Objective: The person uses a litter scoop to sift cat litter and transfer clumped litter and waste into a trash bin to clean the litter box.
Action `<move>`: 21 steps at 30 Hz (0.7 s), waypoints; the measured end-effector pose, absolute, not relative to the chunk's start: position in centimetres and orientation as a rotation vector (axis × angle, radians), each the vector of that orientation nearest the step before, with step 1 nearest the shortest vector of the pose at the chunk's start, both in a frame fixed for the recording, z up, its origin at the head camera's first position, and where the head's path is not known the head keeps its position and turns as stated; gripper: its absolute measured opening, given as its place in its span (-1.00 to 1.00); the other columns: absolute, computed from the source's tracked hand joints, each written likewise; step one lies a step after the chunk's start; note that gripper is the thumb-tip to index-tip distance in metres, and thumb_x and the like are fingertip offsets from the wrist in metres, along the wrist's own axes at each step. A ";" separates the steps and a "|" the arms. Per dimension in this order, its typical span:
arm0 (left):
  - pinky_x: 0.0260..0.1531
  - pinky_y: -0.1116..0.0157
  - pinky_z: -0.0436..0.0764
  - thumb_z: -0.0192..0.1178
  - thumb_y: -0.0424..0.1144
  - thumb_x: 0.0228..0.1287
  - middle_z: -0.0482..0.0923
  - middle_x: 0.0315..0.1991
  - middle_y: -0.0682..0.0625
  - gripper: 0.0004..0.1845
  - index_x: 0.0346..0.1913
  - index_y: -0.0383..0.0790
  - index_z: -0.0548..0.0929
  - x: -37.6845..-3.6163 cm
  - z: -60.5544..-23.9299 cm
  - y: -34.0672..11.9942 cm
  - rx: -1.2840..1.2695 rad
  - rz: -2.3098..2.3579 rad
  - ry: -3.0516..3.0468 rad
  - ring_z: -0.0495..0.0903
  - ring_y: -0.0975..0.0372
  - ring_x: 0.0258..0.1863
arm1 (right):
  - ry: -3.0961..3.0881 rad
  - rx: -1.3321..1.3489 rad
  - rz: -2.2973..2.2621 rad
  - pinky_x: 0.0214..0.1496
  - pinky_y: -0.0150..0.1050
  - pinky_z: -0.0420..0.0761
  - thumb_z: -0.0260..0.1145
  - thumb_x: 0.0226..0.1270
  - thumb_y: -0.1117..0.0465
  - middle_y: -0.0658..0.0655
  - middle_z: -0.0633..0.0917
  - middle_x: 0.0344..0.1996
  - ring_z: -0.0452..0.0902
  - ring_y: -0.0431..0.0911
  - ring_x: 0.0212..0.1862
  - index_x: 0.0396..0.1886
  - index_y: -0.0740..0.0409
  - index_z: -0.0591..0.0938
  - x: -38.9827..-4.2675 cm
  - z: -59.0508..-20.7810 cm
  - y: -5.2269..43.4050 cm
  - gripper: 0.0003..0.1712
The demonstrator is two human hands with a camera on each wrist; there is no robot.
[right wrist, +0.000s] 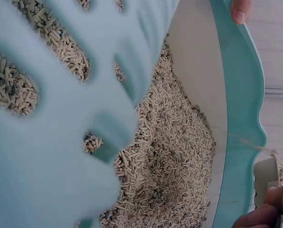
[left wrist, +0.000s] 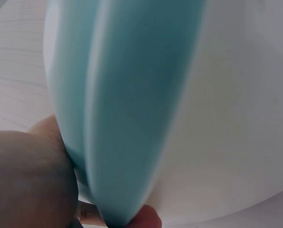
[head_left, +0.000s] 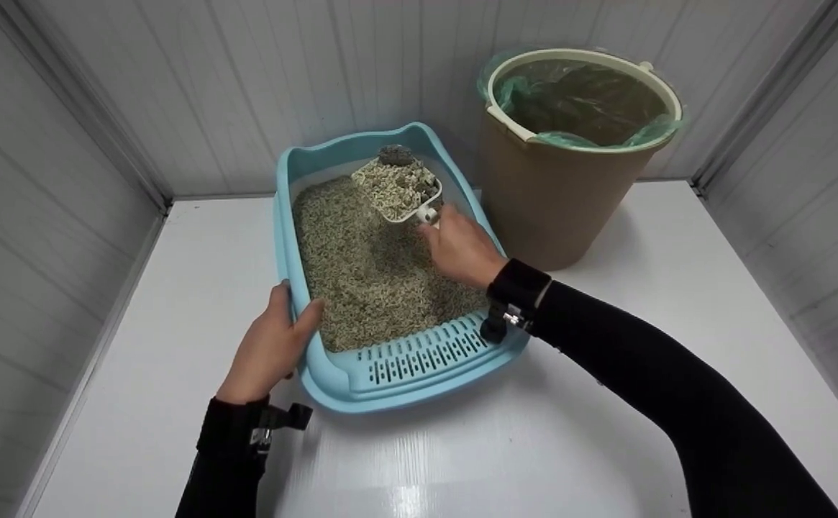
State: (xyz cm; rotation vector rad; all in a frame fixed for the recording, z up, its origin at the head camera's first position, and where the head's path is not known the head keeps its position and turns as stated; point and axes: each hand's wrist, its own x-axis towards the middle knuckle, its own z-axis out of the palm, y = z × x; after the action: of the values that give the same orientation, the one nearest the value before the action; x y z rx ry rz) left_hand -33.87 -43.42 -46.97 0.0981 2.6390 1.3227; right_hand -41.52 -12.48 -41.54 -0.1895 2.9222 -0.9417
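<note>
A light blue litter box holds pale pellet litter, with a slotted step along its near end. My left hand grips its left rim, thumb inside and fingers outside; the left wrist view shows the blue wall up close. My right hand holds a white litter scoop by its handle, raised over the far half of the box. Pellets heap the scoop, with a dark clump at its far edge. In the right wrist view, part of the scoop shows beyond the box wall, with pellets falling from it.
Right of the box stands a tall brown bin with a cream rim, lined with a green plastic bag. Both rest on a white surface. Grey panel walls enclose the back and both sides.
</note>
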 end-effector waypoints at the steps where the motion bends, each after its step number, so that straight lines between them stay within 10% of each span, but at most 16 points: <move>1: -0.60 0.11 0.66 0.04 0.28 0.73 0.55 0.21 -0.56 0.04 0.83 -0.32 -0.17 -33.9 -47.0 -43.4 0.097 1.321 2.640 0.69 -0.01 -0.38 | 2.910 -0.190 -0.946 -0.20 -0.07 0.50 0.05 0.90 -0.05 0.13 0.48 -0.28 0.44 0.02 -0.30 0.38 0.37 0.43 -41.5 -41.5 -12.4 -0.46; 21: -0.61 0.12 0.65 0.04 0.26 0.74 0.56 0.18 -0.54 0.02 0.83 -0.32 -0.16 -34.0 -46.9 -43.5 0.105 1.333 2.643 0.67 0.01 -0.42 | 2.895 -0.196 -0.974 -0.15 -0.01 0.58 0.06 0.89 -0.07 0.15 0.52 -0.20 0.52 0.05 -0.24 0.36 0.29 0.44 -41.3 -41.2 -11.7 -0.49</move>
State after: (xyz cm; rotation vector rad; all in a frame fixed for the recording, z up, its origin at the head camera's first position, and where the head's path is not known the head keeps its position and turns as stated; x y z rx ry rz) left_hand -34.04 -43.46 -46.93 0.1050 2.6430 1.3331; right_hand -41.34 -11.74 -41.19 -0.1955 2.8950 -0.9737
